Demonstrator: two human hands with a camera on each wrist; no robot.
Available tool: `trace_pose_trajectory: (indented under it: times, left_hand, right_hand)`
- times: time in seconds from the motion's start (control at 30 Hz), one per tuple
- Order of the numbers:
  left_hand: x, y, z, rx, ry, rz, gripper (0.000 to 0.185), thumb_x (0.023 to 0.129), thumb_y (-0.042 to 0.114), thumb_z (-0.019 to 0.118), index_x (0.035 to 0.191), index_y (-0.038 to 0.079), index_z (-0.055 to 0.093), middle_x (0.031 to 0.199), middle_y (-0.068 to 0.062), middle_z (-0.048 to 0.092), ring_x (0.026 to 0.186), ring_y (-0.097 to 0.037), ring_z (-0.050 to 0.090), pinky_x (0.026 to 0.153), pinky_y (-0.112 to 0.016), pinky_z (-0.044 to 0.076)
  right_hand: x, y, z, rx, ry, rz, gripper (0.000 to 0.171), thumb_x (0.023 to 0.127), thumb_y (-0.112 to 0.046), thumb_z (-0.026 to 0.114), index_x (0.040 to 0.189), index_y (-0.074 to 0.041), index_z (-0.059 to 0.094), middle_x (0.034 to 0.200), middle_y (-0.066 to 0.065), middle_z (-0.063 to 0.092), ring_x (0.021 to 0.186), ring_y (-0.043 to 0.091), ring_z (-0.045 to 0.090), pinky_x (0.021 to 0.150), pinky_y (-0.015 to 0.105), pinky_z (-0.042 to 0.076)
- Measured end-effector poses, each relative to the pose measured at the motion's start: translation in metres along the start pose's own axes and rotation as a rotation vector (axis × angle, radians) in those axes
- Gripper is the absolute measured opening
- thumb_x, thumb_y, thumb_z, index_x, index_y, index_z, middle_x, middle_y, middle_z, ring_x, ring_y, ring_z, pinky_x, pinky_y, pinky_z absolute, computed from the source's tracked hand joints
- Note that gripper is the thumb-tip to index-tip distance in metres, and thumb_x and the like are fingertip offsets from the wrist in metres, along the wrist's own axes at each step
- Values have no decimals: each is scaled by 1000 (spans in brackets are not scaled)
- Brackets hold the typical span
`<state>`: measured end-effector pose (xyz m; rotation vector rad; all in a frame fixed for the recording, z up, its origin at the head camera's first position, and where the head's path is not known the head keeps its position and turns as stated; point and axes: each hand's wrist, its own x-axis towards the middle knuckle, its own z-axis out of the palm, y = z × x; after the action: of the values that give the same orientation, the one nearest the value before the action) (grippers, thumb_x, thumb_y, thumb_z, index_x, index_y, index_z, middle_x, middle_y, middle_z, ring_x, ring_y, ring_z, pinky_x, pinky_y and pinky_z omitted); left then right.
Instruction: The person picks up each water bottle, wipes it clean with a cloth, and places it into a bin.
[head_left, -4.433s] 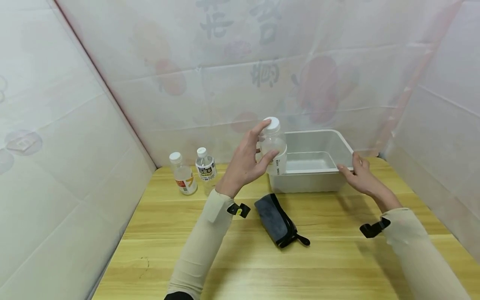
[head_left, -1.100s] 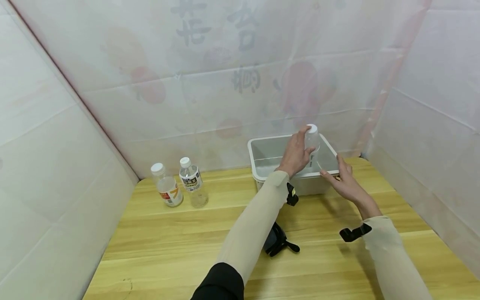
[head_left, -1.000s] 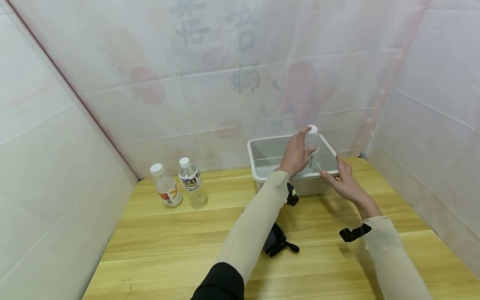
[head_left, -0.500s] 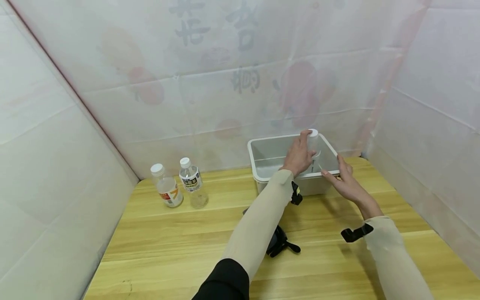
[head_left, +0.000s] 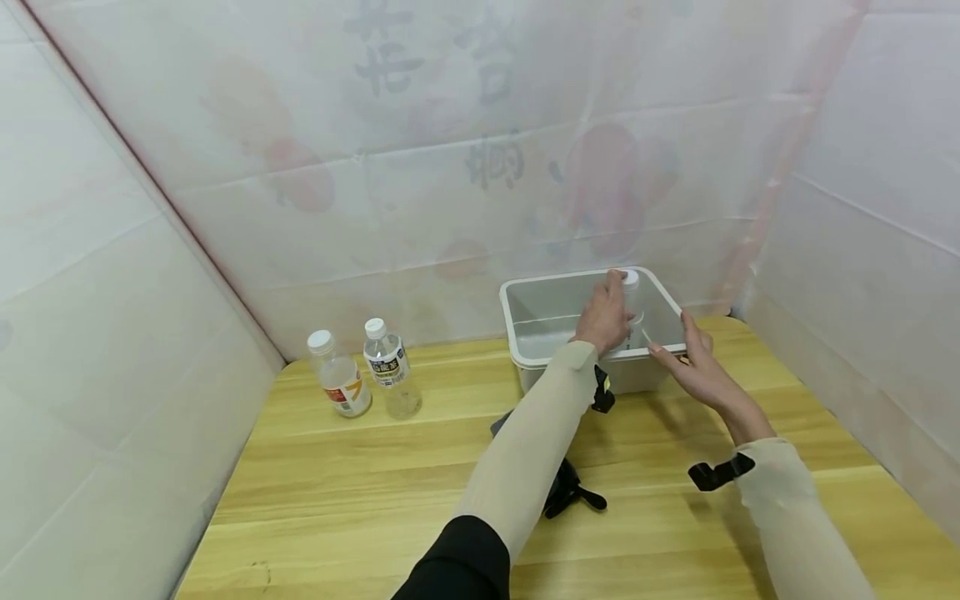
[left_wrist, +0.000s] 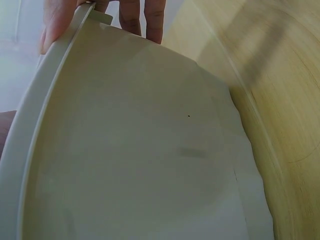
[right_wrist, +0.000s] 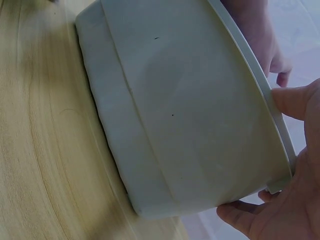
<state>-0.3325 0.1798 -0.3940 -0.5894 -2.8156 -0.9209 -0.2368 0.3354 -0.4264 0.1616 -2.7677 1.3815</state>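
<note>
In the head view, my left hand (head_left: 604,322) reaches over the front rim of a pale grey plastic bin (head_left: 517,333). It grips a clear plastic bottle (head_left: 634,310) with a white cap, upright inside the bin's right part; the bottle's base is hidden behind the front wall. My right hand (head_left: 703,367) holds the bin's front right corner, thumb on the rim. In the right wrist view, that hand (right_wrist: 295,165) has its thumb over the rim and fingers under the corner. The left wrist view shows mostly the bin's outer wall (left_wrist: 140,130).
Two capped bottles stand at the table's left: one with a red and orange label (head_left: 345,385), one with a black and white label (head_left: 388,367). A dark folded cloth (head_left: 562,492) lies partly under my left forearm. Fabric walls (head_left: 420,217) enclose the wooden table (head_left: 337,500).
My left hand has carried the bottle from in front of the bin over its rim to the right, then lowered it inside. The right hand stays on the bin's corner.
</note>
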Motion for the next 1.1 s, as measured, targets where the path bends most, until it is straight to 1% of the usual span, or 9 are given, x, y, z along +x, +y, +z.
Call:
trace_pose_trajectory:
  times: [0.13, 0.27, 0.4, 0.5, 0.57, 0.7, 0.83, 1.0, 1.1]
  left_hand:
    - [-1, 3, 4, 14, -3, -15, 68, 95, 21, 72, 146, 32, 29, 138, -4, 56, 101, -19, 68, 80, -28, 57]
    - [0, 7, 7, 47, -4, 8, 72, 93, 20, 75, 146, 30, 28, 130, -3, 59, 95, -18, 68, 73, -26, 56]
    - [2, 10, 10, 63, -8, 18, 76, 90, 17, 77, 146, 30, 28, 126, -2, 59, 92, -17, 67, 70, -24, 55]
    - [2, 11, 13, 59, -10, 7, 75, 89, 16, 78, 144, 30, 28, 125, -1, 58, 92, -17, 66, 70, -24, 54]
    - [2, 12, 15, 54, -17, -2, 75, 90, 17, 77, 145, 31, 28, 126, -1, 58, 93, -16, 66, 70, -24, 54]
    - [3, 14, 18, 62, -56, -2, 76, 92, 20, 75, 148, 38, 26, 132, 0, 57, 99, -16, 66, 71, -25, 54]
    - [6, 17, 16, 81, -101, 10, 83, 92, 20, 74, 151, 45, 22, 135, 1, 55, 104, -14, 64, 74, -25, 55]
    - [8, 16, 13, 103, -129, 6, 94, 88, 20, 77, 154, 48, 16, 138, 0, 53, 110, -14, 62, 81, -26, 56]
    - [7, 15, 11, 85, -147, -2, 99, 85, 22, 79, 155, 49, 14, 141, -2, 52, 113, -15, 61, 83, -28, 57]
  right_hand:
    - [-1, 3, 1, -2, -7, 13, 92, 107, -41, 45, 159, -13, -26, 159, 37, -17, 143, 60, 11, 110, 75, 26]
    - [-2, 5, -1, 2, 7, -7, 90, 107, -38, 46, 160, -13, -24, 159, 37, -17, 143, 60, 9, 108, 76, 26]
    - [-4, 6, -4, 2, 25, -14, 90, 107, -36, 46, 160, -10, -22, 159, 39, -17, 143, 61, 4, 109, 78, 21]
    - [-6, 7, -5, 6, 15, -3, 91, 107, -37, 46, 159, -11, -24, 159, 39, -19, 144, 62, 2, 109, 78, 20]
    - [-7, 7, -5, 0, 6, 1, 91, 107, -38, 45, 159, -11, -25, 158, 39, -19, 143, 63, 4, 108, 78, 22]
    - [-8, 9, -7, -12, -1, 9, 92, 107, -39, 45, 159, -10, -25, 158, 40, -19, 142, 63, 5, 107, 79, 23]
    - [-7, 10, -9, -24, 7, 12, 92, 107, -40, 43, 158, -8, -25, 158, 41, -18, 142, 62, 5, 107, 80, 22]
    - [-5, 11, -10, -22, 2, 21, 92, 107, -41, 43, 158, -8, -27, 158, 41, -19, 142, 63, 4, 107, 80, 22]
    - [-4, 13, -11, -24, 4, 20, 92, 107, -41, 42, 158, -9, -27, 157, 41, -19, 141, 63, 4, 106, 80, 21]
